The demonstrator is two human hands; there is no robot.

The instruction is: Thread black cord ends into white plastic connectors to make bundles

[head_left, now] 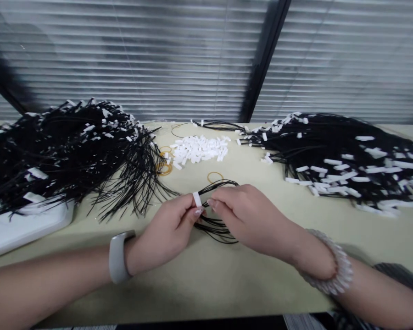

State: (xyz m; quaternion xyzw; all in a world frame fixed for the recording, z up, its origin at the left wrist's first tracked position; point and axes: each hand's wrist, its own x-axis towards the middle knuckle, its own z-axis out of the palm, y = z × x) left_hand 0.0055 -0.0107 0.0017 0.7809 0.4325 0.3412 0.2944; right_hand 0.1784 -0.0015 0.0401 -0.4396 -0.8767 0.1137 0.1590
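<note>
Near the middle of the table, my left hand pinches a white connector between thumb and forefinger. Thin black wires run from there in a loose loop to the right, below and behind my fingers. Just right of the connector, my right hand is closed with its thumb and forefinger at the wires; its fingertips partly cover what they grip. A yellow rubber band lies a little behind the wires.
A large heap of black wires spills over a white tray on the left. Another wire heap with white connectors lies right. Small white connectors and several rubber bands lie at the back. Blinds stand behind the table.
</note>
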